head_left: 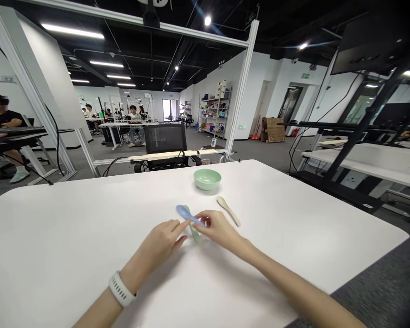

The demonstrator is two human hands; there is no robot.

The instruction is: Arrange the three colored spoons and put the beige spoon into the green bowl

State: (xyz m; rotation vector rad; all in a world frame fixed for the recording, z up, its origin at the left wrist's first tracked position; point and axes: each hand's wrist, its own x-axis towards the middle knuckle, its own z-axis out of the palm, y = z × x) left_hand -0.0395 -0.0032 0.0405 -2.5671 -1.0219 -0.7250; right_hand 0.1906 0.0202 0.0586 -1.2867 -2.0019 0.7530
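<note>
My right hand [217,228] pinches the handle of a blue spoon [186,212] between thumb and fingers, its bowl pointing to the far left. My left hand [167,237] reaches in from the left, the index fingertip at the blue spoon's handle and the thumb held apart from it. Partly hidden below the blue spoon is a light green spoon [194,233]; whether it rests flat on the table I cannot tell. A beige spoon [228,211] lies just beyond my right hand. Farther back stands a light green bowl [207,180].
The white table [71,237] has rounded far corners. A metal frame [241,91] rises behind it, with a black office chair [166,139] beyond. Black stands and another white table [379,159] are on the right. A person [2,114] sits at a desk on the left.
</note>
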